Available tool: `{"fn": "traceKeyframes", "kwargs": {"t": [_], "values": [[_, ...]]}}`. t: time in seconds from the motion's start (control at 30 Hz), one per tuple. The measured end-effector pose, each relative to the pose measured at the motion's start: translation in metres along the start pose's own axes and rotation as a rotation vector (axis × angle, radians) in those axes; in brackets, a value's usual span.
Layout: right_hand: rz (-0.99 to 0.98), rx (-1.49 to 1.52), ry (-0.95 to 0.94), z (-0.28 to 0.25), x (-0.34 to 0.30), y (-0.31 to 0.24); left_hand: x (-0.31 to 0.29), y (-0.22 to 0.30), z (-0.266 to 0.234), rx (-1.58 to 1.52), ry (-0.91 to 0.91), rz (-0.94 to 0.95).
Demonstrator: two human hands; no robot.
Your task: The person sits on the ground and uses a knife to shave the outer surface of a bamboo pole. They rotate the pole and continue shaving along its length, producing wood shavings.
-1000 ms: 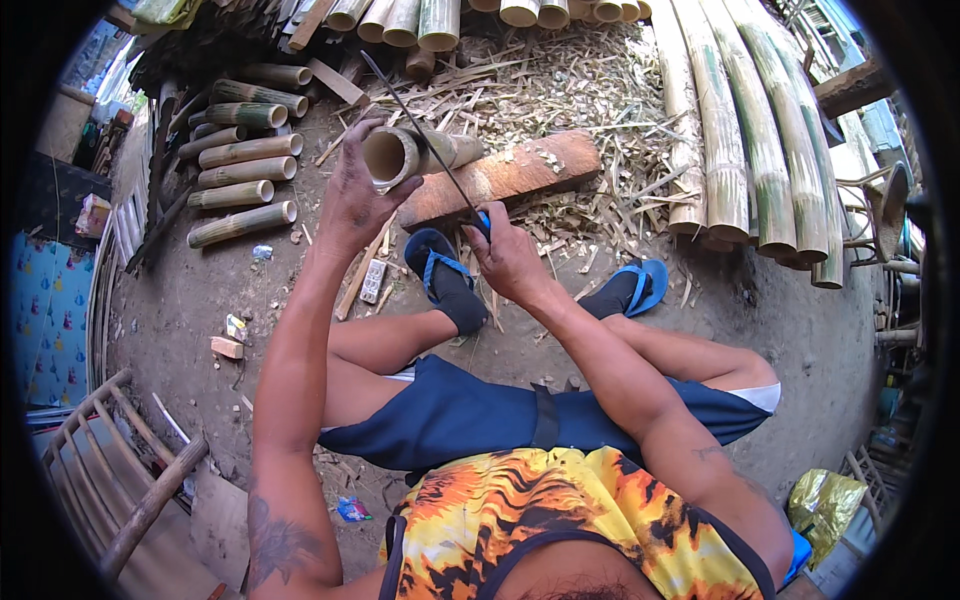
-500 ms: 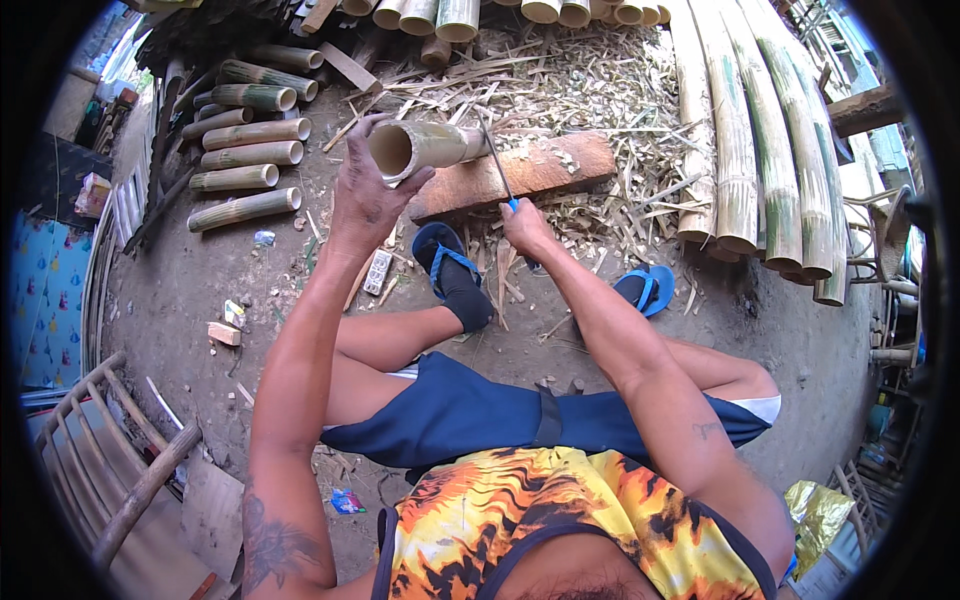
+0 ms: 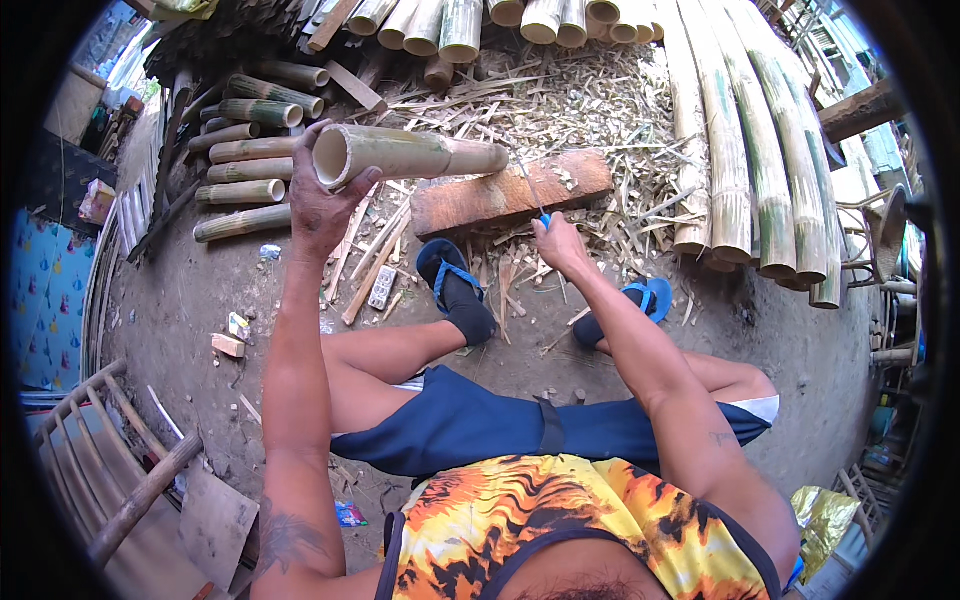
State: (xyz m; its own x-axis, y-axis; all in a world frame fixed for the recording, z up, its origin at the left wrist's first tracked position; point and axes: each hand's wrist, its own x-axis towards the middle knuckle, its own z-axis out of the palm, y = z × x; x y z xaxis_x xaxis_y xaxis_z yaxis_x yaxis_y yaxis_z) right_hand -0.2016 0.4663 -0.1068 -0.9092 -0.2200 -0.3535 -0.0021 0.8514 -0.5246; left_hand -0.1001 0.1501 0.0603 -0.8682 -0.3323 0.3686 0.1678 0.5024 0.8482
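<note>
A pale cut bamboo tube lies nearly level in front of me, its hollow mouth at the left. My left hand grips that open end, fingers over the top and thumb underneath. The tube's other end is above the reddish wooden block; whether they touch I cannot tell. In my right hand is a knife with a blue handle, closed in the fingers. Its thin blade points away over the block, just right of the tube's far end.
Shorter bamboo tubes lie stacked at the left, and long bamboo poles at the right. More cut ends line the back. Shavings cover the ground beyond the block. My sandalled feet stand on its near side.
My left hand has moved left with the bamboo tube, which now shows more of its length. The right hand and knife have shifted slightly right and nearer to me.
</note>
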Motion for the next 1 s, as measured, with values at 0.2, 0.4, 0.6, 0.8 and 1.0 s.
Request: {"fn": "traceKeyframes", "kwargs": {"t": [0.2, 0.4, 0.6, 0.8, 1.0], "values": [[-0.090, 0.189, 0.014, 0.021, -0.043, -0.001, -0.001, -0.008, 0.030, 0.361, -0.071, 0.110], [-0.413, 0.393, -0.051, 0.018, -0.077, -0.046, -0.007, -0.001, 0.035, 0.477, -0.097, 0.111], [0.016, 0.260, -0.126, 0.024, -0.025, -0.045, -0.013, 0.003, 0.031, 0.390, -0.167, -0.072], [-0.443, 0.362, 0.051, 0.030, -0.051, -0.042, -0.009, 0.000, 0.046, 0.387, 0.036, 0.130], [-0.098, 0.283, -0.042, 0.028, -0.045, -0.077, -0.018, -0.006, 0.044, 0.360, 0.068, -0.016]]}}
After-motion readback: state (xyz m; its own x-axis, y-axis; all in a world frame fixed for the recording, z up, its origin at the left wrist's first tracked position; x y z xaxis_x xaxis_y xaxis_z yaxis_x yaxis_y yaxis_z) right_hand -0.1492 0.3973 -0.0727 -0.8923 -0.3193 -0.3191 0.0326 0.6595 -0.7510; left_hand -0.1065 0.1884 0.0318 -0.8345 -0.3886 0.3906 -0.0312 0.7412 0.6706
